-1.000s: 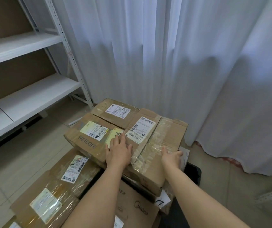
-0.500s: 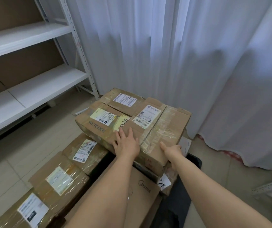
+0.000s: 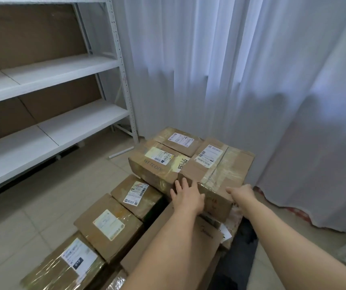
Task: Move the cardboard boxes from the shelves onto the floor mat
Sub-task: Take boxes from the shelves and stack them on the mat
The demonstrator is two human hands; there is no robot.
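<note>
Taped box (image 3: 214,174) sits atop the floor stack beside the WETCODE box (image 3: 157,164); left hand (image 3: 185,197) flat against its near edge, right hand (image 3: 241,192) flat on its corner. Overhanging, it could tip off.

Left hand (image 3: 185,198) covers the near left corner of the taped box (image 3: 214,176); fingertips of the right hand (image 3: 242,193) lie over its near right edge, hold not resolvable. Floor mat (image 3: 242,245) mostly hidden under the boxes, only a dark strip visible. Flat Midea box (image 3: 205,237) partly hidden by the left forearm, printing barely legible. Label text on the WETCODE box (image 3: 153,166) too small to read. Nearest box (image 3: 63,268) and shelves (image 3: 42,126) cut off by frame edges; both forearms cut off at bottom edge
</note>
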